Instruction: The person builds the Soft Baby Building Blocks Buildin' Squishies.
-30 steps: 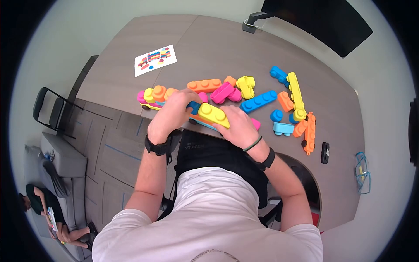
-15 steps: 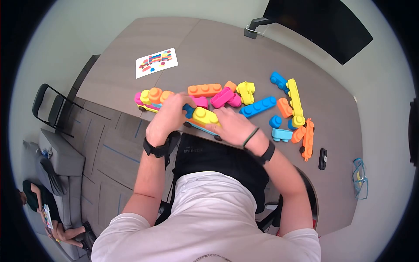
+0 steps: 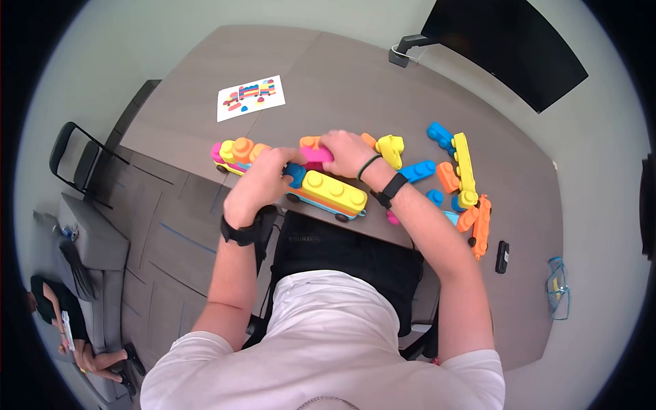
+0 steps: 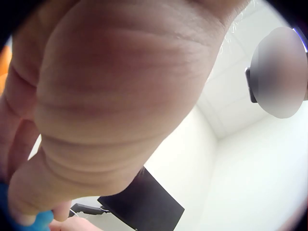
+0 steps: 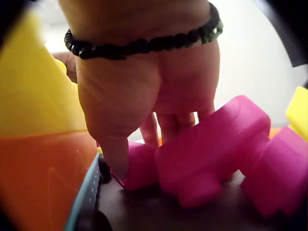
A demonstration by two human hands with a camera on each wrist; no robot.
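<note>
In the head view my left hand [image 3: 256, 183] pinches a small blue block [image 3: 296, 175] at the left end of a toy train wagon. That wagon has a light-blue base [image 3: 316, 202], an orange layer and a long yellow block [image 3: 335, 190] on top. The left wrist view shows the thumb and fingertips on the blue block [image 4: 44, 220]. My right hand [image 3: 347, 154] grips a pink block [image 3: 317, 155] just behind the wagon. In the right wrist view its thumb is at the open edge of this pink block [image 5: 143, 166], beside another pink block [image 5: 211, 144].
Left of the wagon stands another built car with an orange block [image 3: 242, 148] on top. Loose blocks lie to the right, among them a long yellow one [image 3: 464, 164] and an orange base [image 3: 482, 225]. A picture sheet [image 3: 251, 99] lies farther back. A monitor [image 3: 506, 51] overhangs the far edge.
My right hand has left the yellow block and moved back and up to the pink block, now in its grip. My left hand keeps its hold on the blue block.
</note>
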